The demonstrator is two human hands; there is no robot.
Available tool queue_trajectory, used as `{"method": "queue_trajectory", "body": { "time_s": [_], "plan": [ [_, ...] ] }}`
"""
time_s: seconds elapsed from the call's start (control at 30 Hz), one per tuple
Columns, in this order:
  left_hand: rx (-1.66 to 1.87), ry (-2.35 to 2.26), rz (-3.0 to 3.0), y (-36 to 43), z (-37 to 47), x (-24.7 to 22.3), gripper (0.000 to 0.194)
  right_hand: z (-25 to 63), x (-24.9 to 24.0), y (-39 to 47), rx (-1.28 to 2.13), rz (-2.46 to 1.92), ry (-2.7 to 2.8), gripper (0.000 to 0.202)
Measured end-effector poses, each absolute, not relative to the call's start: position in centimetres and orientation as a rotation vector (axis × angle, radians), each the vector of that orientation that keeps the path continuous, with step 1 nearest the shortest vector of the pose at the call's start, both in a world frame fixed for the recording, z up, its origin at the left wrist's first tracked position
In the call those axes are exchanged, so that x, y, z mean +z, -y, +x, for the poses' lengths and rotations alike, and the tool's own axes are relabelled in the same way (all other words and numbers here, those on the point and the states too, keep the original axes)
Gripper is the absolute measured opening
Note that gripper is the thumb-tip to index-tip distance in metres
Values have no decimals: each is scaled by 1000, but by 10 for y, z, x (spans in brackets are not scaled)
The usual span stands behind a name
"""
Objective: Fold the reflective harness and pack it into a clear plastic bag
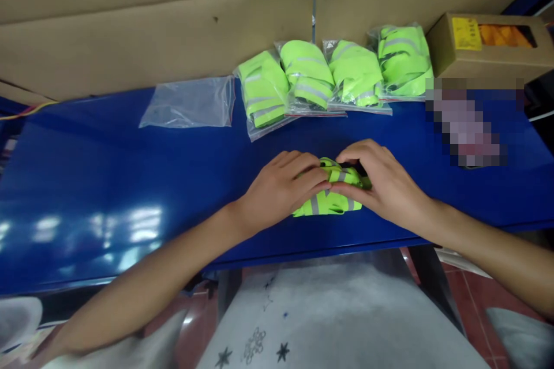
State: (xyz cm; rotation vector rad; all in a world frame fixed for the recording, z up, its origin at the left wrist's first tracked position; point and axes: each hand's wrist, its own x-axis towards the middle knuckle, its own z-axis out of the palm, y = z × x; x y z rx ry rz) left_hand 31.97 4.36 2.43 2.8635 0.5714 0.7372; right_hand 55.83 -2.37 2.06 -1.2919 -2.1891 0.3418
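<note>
A folded bundle of neon-yellow reflective strap (pixel 328 203) with grey stripes lies on the blue table, near its front edge. My left hand (pixel 283 184) holds the bundle's left side, its fingers curled over the top. On the other side my right hand (pixel 375 176) grips it between thumb and fingers. A dark part shows beneath my right fingers, too covered to make out. Parts of the bundle are hidden under both hands.
Behind my hands stand several clear zip bags of neon-yellow reflective straps (pixel 265 87). An unfilled clear zip bag (pixel 188 104) lies to their left. At the back right are a cardboard box (pixel 497 57) with orange contents and a blurred-out object (pixel 470 127). Cardboard (pixel 151 34) lines the back.
</note>
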Motion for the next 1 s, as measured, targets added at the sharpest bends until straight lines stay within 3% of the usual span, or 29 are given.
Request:
{"method": "queue_trajectory", "body": {
  "time_s": [0.13, 0.27, 0.33, 0.5, 0.67, 1.0],
  "plan": [
    [657, -499, 2747, -35, 312, 36, 26, 556, 23, 25, 197, -1190, 2251, 17],
    [610, -572, 2935, -11, 304, 40, 62, 556, 23, 32, 93, -1098, 2264, 17],
    [582, -619, 3072, -2, 301, 37, 59, 557, 23, 39, 14, -1064, 2315, 23],
    [582, -584, 3075, -3, 295, 33, 49, 557, 20, 55, -73, -1082, 2448, 71],
    [598, -607, 3011, -7, 291, 28, 42, 551, 16, 56, -111, -1111, 2477, 55],
    [558, -683, 2957, 2, 289, 21, 46, 552, 14, 55, -132, -1068, 2519, 49]
  ]
}}
